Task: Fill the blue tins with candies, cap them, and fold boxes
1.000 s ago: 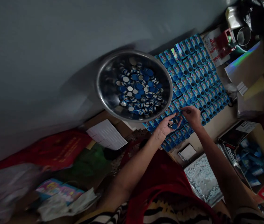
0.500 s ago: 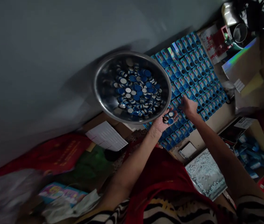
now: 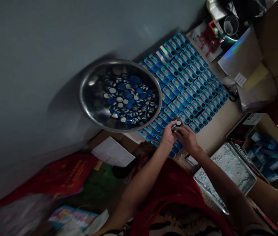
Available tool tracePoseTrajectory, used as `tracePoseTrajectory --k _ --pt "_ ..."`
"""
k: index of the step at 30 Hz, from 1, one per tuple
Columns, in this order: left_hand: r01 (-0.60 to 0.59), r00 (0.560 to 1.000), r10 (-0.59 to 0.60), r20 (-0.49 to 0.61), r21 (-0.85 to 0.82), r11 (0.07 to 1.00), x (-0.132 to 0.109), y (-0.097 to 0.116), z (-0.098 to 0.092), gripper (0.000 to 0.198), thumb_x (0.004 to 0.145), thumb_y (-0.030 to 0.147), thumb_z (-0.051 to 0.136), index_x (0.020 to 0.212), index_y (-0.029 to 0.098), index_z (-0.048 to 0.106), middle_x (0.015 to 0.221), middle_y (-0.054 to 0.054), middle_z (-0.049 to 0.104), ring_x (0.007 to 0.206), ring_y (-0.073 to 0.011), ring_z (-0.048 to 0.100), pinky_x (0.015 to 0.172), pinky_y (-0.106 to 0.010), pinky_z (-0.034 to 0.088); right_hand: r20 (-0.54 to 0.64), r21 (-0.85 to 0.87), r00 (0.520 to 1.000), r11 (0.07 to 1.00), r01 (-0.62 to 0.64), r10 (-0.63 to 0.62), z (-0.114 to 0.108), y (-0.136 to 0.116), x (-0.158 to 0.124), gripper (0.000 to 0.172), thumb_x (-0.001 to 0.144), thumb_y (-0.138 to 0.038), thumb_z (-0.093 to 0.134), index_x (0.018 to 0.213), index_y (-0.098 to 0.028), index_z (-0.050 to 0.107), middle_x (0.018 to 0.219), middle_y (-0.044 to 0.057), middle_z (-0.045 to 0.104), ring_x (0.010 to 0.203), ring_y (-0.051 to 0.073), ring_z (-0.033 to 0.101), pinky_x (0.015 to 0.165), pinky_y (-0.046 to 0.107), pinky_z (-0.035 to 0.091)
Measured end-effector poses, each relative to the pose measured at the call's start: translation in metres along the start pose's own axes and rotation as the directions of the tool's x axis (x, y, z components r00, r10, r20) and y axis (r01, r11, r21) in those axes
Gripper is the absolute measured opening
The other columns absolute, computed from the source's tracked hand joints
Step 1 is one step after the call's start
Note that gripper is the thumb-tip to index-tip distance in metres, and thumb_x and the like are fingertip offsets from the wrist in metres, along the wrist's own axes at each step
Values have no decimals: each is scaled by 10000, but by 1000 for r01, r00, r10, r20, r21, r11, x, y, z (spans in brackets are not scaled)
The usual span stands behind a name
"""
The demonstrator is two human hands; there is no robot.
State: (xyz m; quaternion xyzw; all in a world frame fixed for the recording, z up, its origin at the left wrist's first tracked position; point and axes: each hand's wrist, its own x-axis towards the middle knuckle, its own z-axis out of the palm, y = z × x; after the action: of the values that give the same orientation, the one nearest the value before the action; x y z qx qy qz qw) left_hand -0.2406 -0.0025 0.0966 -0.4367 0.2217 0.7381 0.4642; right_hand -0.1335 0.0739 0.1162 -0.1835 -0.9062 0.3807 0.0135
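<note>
My left hand (image 3: 168, 133) is cupped around several small round caps (image 3: 177, 124) just below the steel bowl. My right hand (image 3: 188, 137) meets it from the right, fingers pinched at one of those caps. Both hands hover over the near rows of small blue boxes (image 3: 188, 83) laid out in a tight grid on the table. The steel bowl (image 3: 95, 105) sits to the left of the grid and holds a heap of blue and silver caps (image 3: 129, 100).
A metal tray (image 3: 248, 173) of tiny white pieces lies right of my right arm. A cardboard box (image 3: 264, 154) of blue items stands at the far right. White paper (image 3: 113, 152), a red bag (image 3: 55, 173) and clutter lie to the left. A grey wall fills the top left.
My right hand came back from the blue boxes to my left palm. The view has shifted, so bowl and boxes now sit further left.
</note>
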Motion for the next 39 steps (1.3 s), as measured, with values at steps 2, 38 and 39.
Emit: tracePoseTrajectory --k 2,38,39 --pt "-8 1000 8 10 -15 1000 2 -6 3 308 897 103 629 1173 162 750 840 -34 779 593 -103 688 550 -173 520 -66 83 998 997 -2 8 -6 3 -4 244 1054 -270 601 1237 -253 762 1072 89 729 991 222 690 916 354 581" --pt "4 997 -4 74 5 1000 30 8 65 262 958 91 578 1163 156 727 948 -77 771 900 -176 770 872 -347 654 -202 -186 890 876 -446 410 -82 94 100 125 859 -208 635 904 -199 752 977 89 767 941 239 701 917 364 523" --pt "7 998 -8 66 13 1000 30 9 66 248 958 95 583 1150 154 729 944 -78 771 896 -178 768 877 -352 655 -159 -265 890 850 -456 428 -87 96 110 113 859 -199 639 893 -202 747 991 91 767 962 245 698 913 365 513"
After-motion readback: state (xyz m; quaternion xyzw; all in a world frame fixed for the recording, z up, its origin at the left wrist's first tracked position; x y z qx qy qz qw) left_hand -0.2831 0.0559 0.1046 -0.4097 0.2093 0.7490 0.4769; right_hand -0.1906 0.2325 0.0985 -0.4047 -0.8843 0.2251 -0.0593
